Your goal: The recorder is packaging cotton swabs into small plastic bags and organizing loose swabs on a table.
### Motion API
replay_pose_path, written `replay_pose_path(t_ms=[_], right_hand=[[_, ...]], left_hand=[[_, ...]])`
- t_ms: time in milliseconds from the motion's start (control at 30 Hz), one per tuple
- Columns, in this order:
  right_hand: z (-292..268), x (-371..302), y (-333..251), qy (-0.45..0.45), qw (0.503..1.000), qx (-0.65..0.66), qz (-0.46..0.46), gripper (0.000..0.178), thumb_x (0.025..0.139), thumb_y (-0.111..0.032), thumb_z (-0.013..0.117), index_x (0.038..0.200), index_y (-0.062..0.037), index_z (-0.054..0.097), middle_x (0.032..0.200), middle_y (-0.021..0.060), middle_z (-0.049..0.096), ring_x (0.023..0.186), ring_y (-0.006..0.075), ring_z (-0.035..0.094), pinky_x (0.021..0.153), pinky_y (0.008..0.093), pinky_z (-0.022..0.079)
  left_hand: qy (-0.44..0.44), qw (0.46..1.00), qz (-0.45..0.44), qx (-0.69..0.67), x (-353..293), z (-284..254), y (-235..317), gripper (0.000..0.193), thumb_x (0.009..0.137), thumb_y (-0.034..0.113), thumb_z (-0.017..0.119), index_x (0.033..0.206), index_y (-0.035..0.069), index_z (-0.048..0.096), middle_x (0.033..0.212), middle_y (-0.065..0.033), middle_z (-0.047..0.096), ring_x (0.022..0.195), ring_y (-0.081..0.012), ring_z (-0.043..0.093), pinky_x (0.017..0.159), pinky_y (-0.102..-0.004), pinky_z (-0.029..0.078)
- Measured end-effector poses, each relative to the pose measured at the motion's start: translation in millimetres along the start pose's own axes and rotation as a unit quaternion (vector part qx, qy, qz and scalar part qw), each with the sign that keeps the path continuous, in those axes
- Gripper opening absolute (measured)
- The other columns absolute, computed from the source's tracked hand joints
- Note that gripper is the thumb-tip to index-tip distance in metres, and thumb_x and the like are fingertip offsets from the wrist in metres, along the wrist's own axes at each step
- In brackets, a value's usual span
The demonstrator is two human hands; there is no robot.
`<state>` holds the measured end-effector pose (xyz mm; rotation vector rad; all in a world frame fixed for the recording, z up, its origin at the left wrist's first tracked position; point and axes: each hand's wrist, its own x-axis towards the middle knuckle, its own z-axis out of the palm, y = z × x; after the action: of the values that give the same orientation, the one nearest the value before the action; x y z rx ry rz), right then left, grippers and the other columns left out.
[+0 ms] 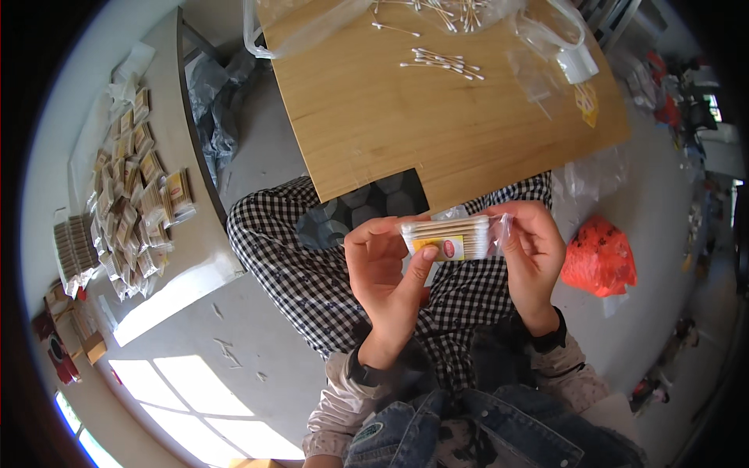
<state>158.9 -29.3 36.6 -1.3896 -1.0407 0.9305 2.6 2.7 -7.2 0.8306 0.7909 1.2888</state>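
Note:
Above my lap, a small clear bag of cotton swabs [446,229] with a yellow and white label lies sideways between my hands. My left hand [388,274] grips its left end, the thumb pressed on the front near the label. At the other end, my right hand [529,253] pinches the loose, clear plastic flap between thumb and fingers. On the wooden table [437,132] beyond, a small heap of loose cotton swabs [445,64] lies near the middle, with more swabs [460,12] on plastic at the far edge.
Many packed swab bags [129,195] are piled on a side table at the left. A white cylinder [577,64] and yellow labels [586,105] lie at the table's right edge. A red plastic bag [599,257] stands at the right. Swabs [228,352] are scattered on the floor.

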Motion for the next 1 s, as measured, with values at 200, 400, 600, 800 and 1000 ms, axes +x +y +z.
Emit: replay_pose_path(t_ms=[200,400,600,800,1000], right_hand=[[-2,-6,6,0.013,0.997,0.075,-0.033,0.016,0.098,0.001,0.053,0.106,-0.0014,0.040,0.109,0.0243,0.064,0.098,0.0212,0.065,0.085,0.0285,0.052],[1,-8,-4,0.022,0.999,0.027,-0.036,0.011,0.098,-0.004,0.054,0.102,-0.0024,0.044,0.102,0.0227,0.066,0.092,0.0241,0.067,0.081,0.0329,0.055],[2,-11,-4,0.011,0.996,0.063,-0.065,0.011,0.093,0.006,0.059,0.102,0.0039,0.054,0.106,0.0180,0.063,0.099,0.0227,0.065,0.089,0.0337,0.053],[10,-13,-11,0.000,0.984,-0.095,-0.149,0.016,0.085,0.012,0.061,0.097,0.0023,0.056,0.101,0.0186,0.063,0.086,0.0184,0.062,0.075,0.0289,0.052],[18,-17,-19,-0.036,0.962,-0.179,-0.202,0.023,0.078,0.012,0.068,0.096,0.0005,0.059,0.094,0.0185,0.068,0.077,0.0225,0.067,0.063,0.0277,0.054]], left_hand=[[-0.003,0.999,0.051,0.000,-2,10,12,0.040,0.089,-0.005,0.066,0.117,0.003,0.038,0.113,-0.0266,0.063,0.106,-0.0274,0.065,0.091,-0.0363,0.054],[0.002,0.997,0.074,-0.002,-2,10,13,0.036,0.089,-0.007,0.064,0.114,0.001,0.040,0.114,-0.0257,0.063,0.105,-0.0272,0.065,0.087,-0.0356,0.056],[0.031,0.999,0.025,-0.014,-1,14,21,0.036,0.094,0.001,0.061,0.122,0.002,0.039,0.111,-0.0230,0.064,0.106,-0.0246,0.063,0.092,-0.0341,0.050],[0.090,0.990,-0.098,0.048,10,20,27,0.035,0.106,0.031,0.043,0.110,0.000,0.060,0.090,-0.0058,0.062,0.085,-0.0102,0.058,0.080,-0.0217,0.044],[0.158,0.978,-0.109,0.085,19,26,20,0.050,0.107,0.039,0.037,0.070,0.007,0.050,0.060,-0.0031,0.052,0.052,-0.0086,0.047,0.048,-0.0213,0.035]])
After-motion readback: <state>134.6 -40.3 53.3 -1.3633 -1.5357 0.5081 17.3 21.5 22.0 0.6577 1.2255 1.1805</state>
